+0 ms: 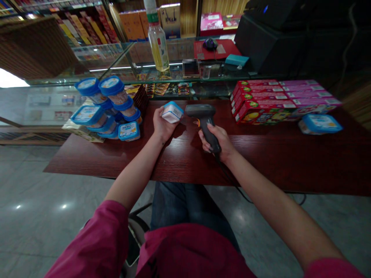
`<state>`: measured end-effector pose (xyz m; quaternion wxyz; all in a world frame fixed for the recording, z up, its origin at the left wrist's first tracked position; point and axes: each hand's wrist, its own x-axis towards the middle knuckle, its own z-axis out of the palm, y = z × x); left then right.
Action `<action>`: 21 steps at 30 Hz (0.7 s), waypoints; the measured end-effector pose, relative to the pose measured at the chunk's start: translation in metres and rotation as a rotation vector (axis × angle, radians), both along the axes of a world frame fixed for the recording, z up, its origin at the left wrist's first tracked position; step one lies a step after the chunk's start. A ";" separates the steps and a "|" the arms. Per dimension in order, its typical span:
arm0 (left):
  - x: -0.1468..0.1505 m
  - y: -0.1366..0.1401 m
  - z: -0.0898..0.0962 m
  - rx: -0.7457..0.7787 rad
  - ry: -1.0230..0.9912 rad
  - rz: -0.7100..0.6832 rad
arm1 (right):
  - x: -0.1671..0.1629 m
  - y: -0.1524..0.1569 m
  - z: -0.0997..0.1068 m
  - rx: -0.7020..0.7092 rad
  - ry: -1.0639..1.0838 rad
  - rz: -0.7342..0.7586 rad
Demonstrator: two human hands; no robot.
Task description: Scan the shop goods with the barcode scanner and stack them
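My left hand (163, 126) is closed around a small blue-and-white tub (172, 112), tilted so that a side with a barcode shows. Facing it from the right is a dark barcode scanner (205, 116), its handle gripped in my right hand (218, 141). A small space separates the scanner's head from the tub. To the left, several tubs with blue lids (88, 114) are stacked on the brown table (179, 162). One more blue-lidded tub (321, 124) sits alone on the right side of the table.
Red and pink boxes (268, 102) stand in rows at the back right. Behind the table, a glass counter carries a tall bottle (158, 42), a computer mouse (210, 44) and dark equipment (275, 44). The scanner's cable (232, 179) hangs over the front edge.
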<state>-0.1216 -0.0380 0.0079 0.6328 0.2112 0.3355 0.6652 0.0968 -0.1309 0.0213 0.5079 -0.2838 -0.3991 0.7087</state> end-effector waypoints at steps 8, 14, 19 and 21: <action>0.000 -0.022 0.004 0.133 0.286 -0.298 | 0.022 0.006 0.000 0.072 0.033 -0.207; 0.022 -0.048 0.001 0.519 1.120 -0.361 | 0.098 -0.017 0.004 0.122 -0.006 -0.443; 0.075 -0.075 -0.005 1.139 1.524 -0.444 | 0.191 -0.046 0.000 0.119 -0.053 -0.720; 0.102 -0.088 -0.003 1.250 1.609 -0.492 | 0.224 -0.054 -0.003 0.103 -0.069 -0.858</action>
